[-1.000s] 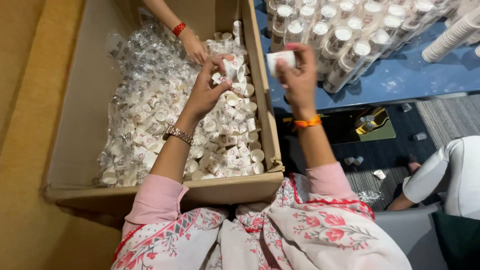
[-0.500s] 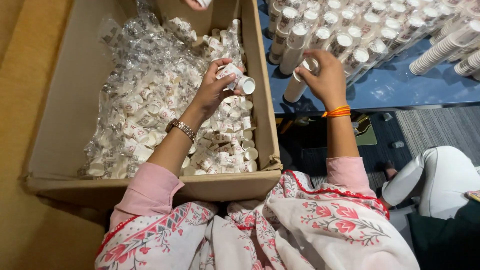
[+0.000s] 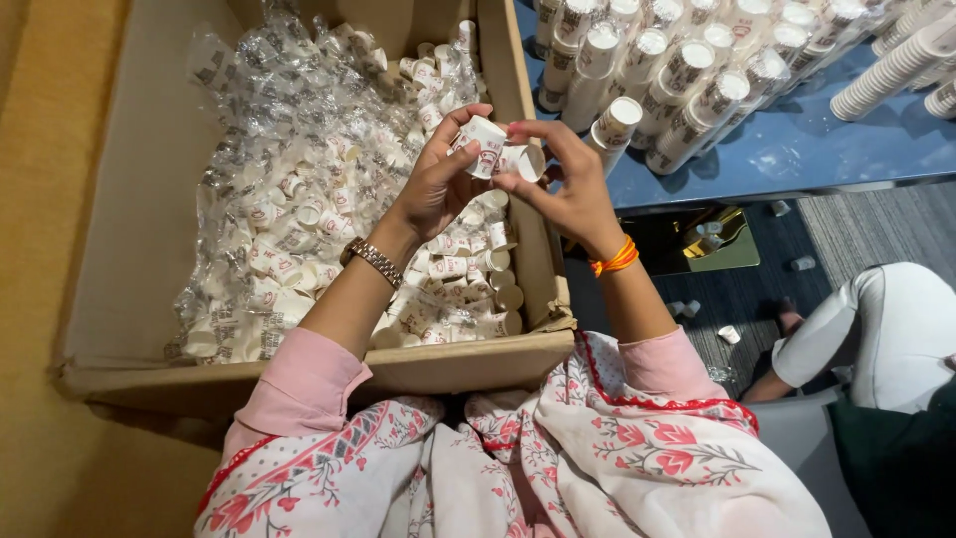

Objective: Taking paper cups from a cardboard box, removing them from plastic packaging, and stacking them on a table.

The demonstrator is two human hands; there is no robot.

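Observation:
My left hand (image 3: 436, 184) and my right hand (image 3: 566, 189) meet over the right side of a big cardboard box (image 3: 119, 229). Together they grip a short nested stack of small white paper cups (image 3: 496, 151) lying sideways, the left fingers around one end and the right fingertips on the other. A metal watch circles my left wrist, an orange thread my right. Below the hands the box is filled with several small white cups (image 3: 448, 269) and clear plastic wrap (image 3: 289, 130).
A blue table (image 3: 797, 149) at the upper right carries several tall stacks of paper cups (image 3: 657, 70). More stacks lie sideways at the far right (image 3: 896, 65). Another person's white-clad leg (image 3: 856, 334) is at the right. A few cups lie on the dark floor (image 3: 730, 334).
My right hand has come back from the table stacks to above the box edge and joined my left hand on the cups. Another person's hand at the box's far end is gone from view.

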